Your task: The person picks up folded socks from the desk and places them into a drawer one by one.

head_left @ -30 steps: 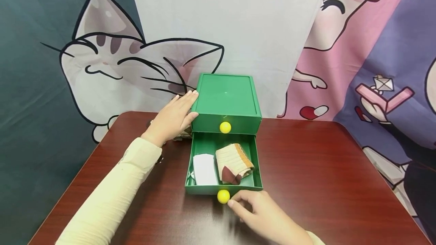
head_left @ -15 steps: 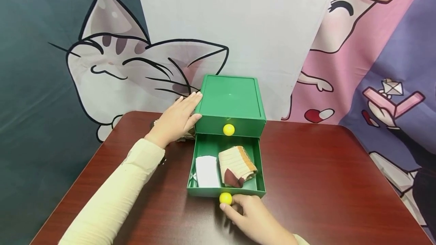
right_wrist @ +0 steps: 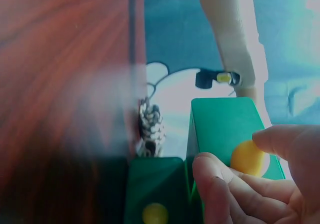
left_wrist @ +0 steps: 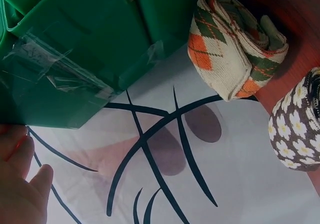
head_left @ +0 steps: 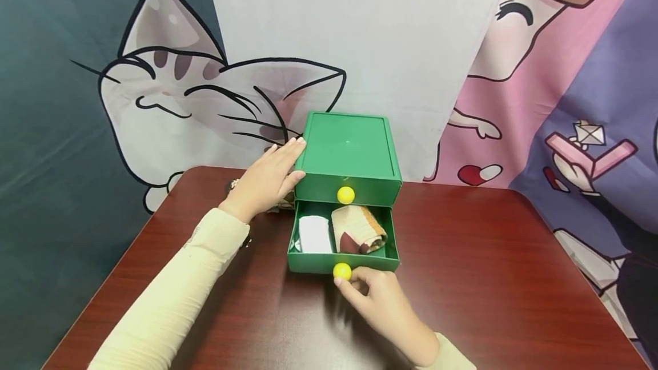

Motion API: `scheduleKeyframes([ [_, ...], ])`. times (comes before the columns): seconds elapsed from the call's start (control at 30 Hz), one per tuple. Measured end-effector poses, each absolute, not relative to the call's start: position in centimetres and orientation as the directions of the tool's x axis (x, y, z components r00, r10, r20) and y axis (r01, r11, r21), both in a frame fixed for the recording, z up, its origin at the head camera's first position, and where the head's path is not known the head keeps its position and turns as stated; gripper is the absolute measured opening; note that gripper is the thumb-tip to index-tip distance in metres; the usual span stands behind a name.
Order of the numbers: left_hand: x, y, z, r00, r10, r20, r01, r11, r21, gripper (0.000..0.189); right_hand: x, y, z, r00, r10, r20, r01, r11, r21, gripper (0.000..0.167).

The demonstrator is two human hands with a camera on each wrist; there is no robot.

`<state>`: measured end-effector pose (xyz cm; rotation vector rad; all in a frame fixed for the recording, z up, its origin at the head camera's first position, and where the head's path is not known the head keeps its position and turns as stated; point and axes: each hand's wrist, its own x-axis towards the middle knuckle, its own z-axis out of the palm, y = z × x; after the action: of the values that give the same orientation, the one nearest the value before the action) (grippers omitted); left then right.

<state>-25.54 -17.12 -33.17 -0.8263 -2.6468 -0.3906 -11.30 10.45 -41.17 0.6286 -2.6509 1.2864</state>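
Observation:
A green drawer cabinet [head_left: 349,147] stands on the table, its lower visible drawer [head_left: 311,263] pulled partway out. My right hand [head_left: 382,304] pinches that drawer's yellow knob [head_left: 342,271] between thumb and fingers; the right wrist view shows the same knob [right_wrist: 247,159] up close. Inside the drawer lie a white rectangular item [head_left: 315,234] and a rolled cream cloth piece [head_left: 354,228] with maroon and orange parts, possibly socks. Fingers straight, my left hand [head_left: 267,179] rests against the cabinet's upper left side. The upper drawer, with its knob [head_left: 346,194], is closed.
Rolled argyle socks [left_wrist: 235,44] and rolled daisy-patterned socks [left_wrist: 297,126] lie left of the cabinet. Another yellow knob [right_wrist: 155,214] shows on a green front below the pulled drawer. A printed cloth [head_left: 390,44] hangs behind the reddish-brown table [head_left: 473,278].
My right hand closed its fingers on the lower knob and moved forward. The drawer has slid partway inward, carrying its contents. My left hand stays against the cabinet.

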Motion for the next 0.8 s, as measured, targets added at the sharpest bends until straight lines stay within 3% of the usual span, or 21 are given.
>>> scheduleKeyframes([
  [0.57, -25.1, -16.7, -32.9, -0.782, 0.492, 0.382, 0.578, 0.802, 0.151, 0.062, -16.9, 9.7, -41.1, -0.972, -0.203, 0.119, -0.197, 0.428, -0.882, 0.025],
  [0.8, -25.1, -16.8, -32.8, -0.787, 0.489, 0.377, 0.571, 0.808, 0.143, 0.062, -18.5, 9.4, -41.3, -0.976, -0.181, 0.123, -0.187, 0.395, -0.899, 0.025],
])
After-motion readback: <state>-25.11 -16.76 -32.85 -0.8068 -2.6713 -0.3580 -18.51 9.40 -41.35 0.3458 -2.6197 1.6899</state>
